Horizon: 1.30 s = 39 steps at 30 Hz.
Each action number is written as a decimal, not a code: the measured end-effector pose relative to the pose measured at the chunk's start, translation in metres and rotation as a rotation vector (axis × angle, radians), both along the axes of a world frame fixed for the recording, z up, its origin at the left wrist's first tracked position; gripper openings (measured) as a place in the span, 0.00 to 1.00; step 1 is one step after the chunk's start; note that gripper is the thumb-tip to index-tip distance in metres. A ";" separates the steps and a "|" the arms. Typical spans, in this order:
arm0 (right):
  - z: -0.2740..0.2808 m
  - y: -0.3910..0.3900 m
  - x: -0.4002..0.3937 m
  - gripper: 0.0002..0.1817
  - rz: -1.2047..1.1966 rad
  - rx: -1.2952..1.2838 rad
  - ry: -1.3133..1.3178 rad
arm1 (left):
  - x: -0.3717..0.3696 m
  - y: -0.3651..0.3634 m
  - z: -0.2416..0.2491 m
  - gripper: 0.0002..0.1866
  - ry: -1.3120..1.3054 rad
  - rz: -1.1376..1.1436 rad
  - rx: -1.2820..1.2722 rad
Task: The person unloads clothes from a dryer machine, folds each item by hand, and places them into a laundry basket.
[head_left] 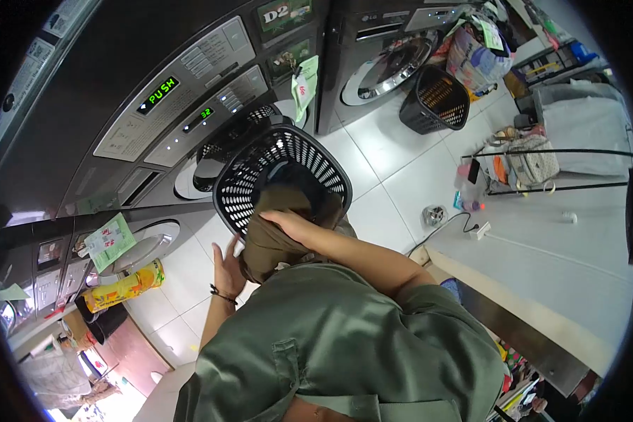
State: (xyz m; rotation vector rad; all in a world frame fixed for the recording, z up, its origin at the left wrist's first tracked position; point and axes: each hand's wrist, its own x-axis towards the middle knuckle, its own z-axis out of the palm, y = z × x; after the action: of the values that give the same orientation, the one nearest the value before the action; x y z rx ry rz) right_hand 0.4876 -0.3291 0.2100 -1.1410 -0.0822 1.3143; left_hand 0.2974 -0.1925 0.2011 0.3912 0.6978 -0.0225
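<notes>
A black slatted laundry basket (225, 190) stands in front of my body, with dark cloth (285, 174) inside it. Brown cloth (274, 243) is bunched between the basket and my green shirt, and part of it overlaps the basket's near rim. On top of this cloth lies my right hand (286, 224), its fingers closing on the fabric. My left hand (228, 267), with a dark bracelet at the wrist, is just off the basket's lower left side, fingers apart and nothing in them.
Dark laundry machines (225, 91) line the far side; one display reads PUSH. A second black basket (436, 102) sits on the tiled floor (373, 169). A yellow patterned roll (125, 286) lies at left. On the right is a white surface (541, 239) with bags and a power cord.
</notes>
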 end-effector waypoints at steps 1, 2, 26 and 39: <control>-0.013 0.009 0.003 0.22 0.019 -0.001 -0.109 | 0.015 0.001 0.017 0.39 0.017 -0.006 0.252; 0.017 0.012 0.014 0.22 0.037 0.066 -0.093 | 0.032 0.003 0.034 0.39 0.030 -0.005 0.511; 0.446 0.183 0.135 0.08 -0.273 0.875 -2.294 | -0.029 -0.010 -0.033 0.31 0.423 -0.116 0.838; 0.555 0.346 0.229 0.12 -0.031 0.855 -1.924 | -0.033 -0.008 -0.003 0.23 0.504 0.365 0.916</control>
State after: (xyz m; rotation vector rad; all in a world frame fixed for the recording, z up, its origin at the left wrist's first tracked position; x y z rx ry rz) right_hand 0.7170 0.0172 0.7649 -1.1730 -1.7762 -0.3248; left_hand 0.2642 -0.2008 0.1983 1.1516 1.2578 0.5803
